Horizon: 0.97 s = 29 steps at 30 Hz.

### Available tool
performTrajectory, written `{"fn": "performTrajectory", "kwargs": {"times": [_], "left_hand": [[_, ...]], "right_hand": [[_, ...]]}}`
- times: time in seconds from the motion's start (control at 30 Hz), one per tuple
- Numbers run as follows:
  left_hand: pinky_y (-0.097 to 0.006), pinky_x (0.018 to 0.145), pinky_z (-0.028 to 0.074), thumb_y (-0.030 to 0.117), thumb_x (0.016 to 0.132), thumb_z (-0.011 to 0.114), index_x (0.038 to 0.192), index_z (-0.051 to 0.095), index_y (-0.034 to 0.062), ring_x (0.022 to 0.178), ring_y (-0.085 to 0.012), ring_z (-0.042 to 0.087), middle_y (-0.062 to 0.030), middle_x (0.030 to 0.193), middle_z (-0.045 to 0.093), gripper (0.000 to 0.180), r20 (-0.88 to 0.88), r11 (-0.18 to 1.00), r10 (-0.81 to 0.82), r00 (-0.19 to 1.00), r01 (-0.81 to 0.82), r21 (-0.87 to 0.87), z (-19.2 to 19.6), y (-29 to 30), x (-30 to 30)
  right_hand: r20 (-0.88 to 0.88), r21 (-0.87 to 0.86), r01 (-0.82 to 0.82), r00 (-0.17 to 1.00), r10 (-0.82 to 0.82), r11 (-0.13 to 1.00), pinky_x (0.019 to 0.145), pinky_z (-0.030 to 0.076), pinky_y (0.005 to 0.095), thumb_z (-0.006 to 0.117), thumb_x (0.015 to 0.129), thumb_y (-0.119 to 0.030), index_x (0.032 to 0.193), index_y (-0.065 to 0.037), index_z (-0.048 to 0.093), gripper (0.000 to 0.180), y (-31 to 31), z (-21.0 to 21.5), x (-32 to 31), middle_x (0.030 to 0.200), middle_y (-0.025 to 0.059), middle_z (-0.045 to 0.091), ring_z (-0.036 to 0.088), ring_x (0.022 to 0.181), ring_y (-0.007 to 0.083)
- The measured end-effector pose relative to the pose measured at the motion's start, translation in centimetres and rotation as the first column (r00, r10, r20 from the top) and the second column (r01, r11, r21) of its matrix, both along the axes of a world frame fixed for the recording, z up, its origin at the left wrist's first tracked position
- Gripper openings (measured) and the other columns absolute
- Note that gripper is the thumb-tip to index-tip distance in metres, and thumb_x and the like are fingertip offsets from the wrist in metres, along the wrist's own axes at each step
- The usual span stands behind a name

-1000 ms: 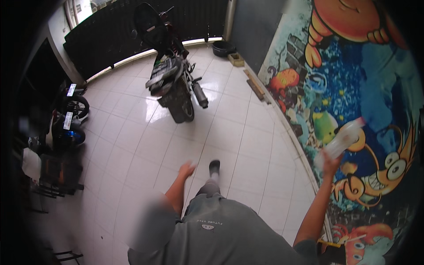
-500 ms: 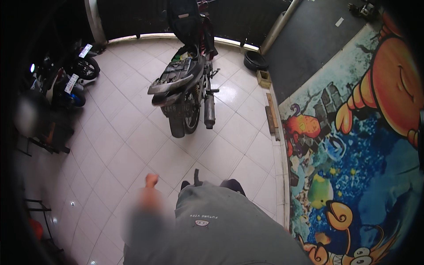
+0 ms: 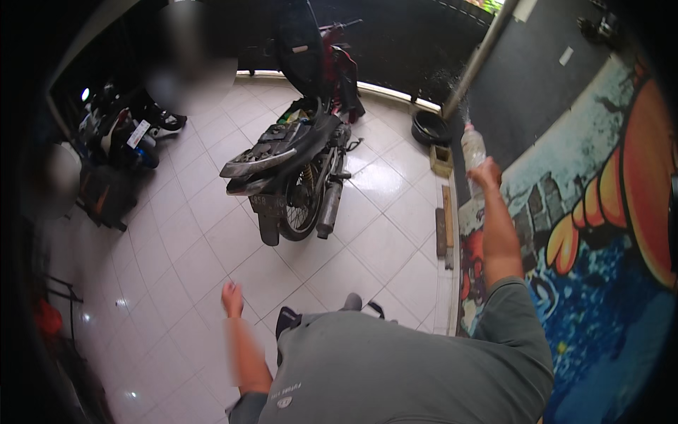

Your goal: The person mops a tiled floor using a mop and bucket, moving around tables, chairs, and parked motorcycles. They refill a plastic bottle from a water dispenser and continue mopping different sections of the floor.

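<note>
My right arm is stretched forward to the right, and my right hand (image 3: 485,175) is wrapped round a clear plastic bottle (image 3: 474,145). The bottle stands upright with a pinkish top, and a fine spray of droplets shows above it against the dark wall. My left hand (image 3: 232,299) hangs low at my left side, its fingers curled in, with nothing visible in them. Ahead of me stands a red and black motorcycle (image 3: 311,162), rear toward me, its seat raised and the compartment beneath exposed. Neither hand touches it.
Black basin (image 3: 429,127) and a hollow block (image 3: 441,161) sit by the right wall, with wooden strips (image 3: 445,226) nearer. A painted sea mural (image 3: 593,283) covers that wall. Parked motorcycles (image 3: 127,138) line the left. Pale tiles (image 3: 353,268) cover the floor; a dark gate (image 3: 417,49) stands behind.
My right hand, out of sight before, has come into view at the right holding the bottle up. Spray now shows above it. The view has shifted; my left hand stays low and curled.
</note>
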<state>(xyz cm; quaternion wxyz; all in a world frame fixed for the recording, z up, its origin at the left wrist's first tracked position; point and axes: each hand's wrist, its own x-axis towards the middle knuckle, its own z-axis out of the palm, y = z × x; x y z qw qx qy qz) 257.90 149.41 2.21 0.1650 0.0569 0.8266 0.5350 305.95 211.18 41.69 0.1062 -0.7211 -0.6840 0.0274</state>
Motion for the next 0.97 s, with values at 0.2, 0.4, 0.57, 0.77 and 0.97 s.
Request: {"fn": "performTrajectory", "kwargs": {"times": [0.2,0.4,0.57,0.77,0.97], "left_hand": [[-0.032,0.041,0.043,0.018,0.085,0.065,0.095,0.06,0.0015,0.049,-0.0171,0.051,-0.0057,0.065,0.057,0.02,0.303,0.798,0.598,0.742,-0.518,-0.307,-4.6,-28.4,28.6],[-0.032,0.044,0.044,0.017,0.085,0.065,0.096,0.059,0.0021,0.051,-0.0171,0.053,-0.0065,0.067,0.058,0.019,0.56,0.716,0.697,0.447,-0.395,-0.576,-0.2,-33.4,49.1],[-0.032,0.046,0.045,0.016,0.085,0.065,0.096,0.058,0.0026,0.053,-0.0171,0.055,-0.0072,0.069,0.059,0.019,0.588,0.796,0.598,0.545,-0.316,-0.517,-1.8,-34.9,50.3],[-0.031,0.051,0.047,0.015,0.086,0.065,0.101,0.057,0.0019,0.058,-0.0167,0.058,-0.0085,0.075,0.061,0.022,0.201,0.86,0.462,0.864,-0.381,-0.341,-2.6,-41.2,46.8],[-0.039,0.07,0.056,0.018,0.084,0.07,0.115,0.056,0.003,0.073,-0.0228,0.062,-0.0184,0.102,0.062,0.037,0.096,0.93,0.241,0.966,-0.201,-0.309,1.1,-40.4,54.7]], "right_hand": [[0.231,-0.569,0.046,0.967,0.105,0.821,0.095,0.051,0.0374,0.085,0.058,-0.038,0.119,-0.011,0.066,0.069,1.7,-21.0,5.4,0.125,0.0102,0.063,0.062,0.114,0.0247],[0.229,-0.65,0.053,0.965,0.129,0.759,0.096,0.05,0.0365,0.087,0.056,-0.04,0.121,-0.011,0.065,0.074,-3.6,-27.0,6.6,0.123,0.0094,0.064,0.061,0.116,0.0241],[-0.109,-0.066,-0.13,0.987,0.122,0.989,0.087,0.055,0.0396,0.088,0.051,-0.034,0.105,-0.004,0.067,0.065,6.5,-5.0,8.8,0.111,0.0162,0.068,0.067,0.102,0.0303],[0.001,0.58,-0.299,0.931,0.366,0.758,0.072,0.054,0.0411,0.074,0.066,-0.044,0.088,-0.004,0.073,0.046,2.7,24.7,17.2,0.089,0.019,0.071,0.069,0.08,0.0359],[0.121,0.556,-0.21,0.978,0.171,0.804,0.091,0.051,0.0374,0.074,0.067,-0.037,0.113,-0.008,0.069,0.054,-9.1,31.8,25.3,0.11,0.0209,0.068,0.067,0.105,0.0284]]}}
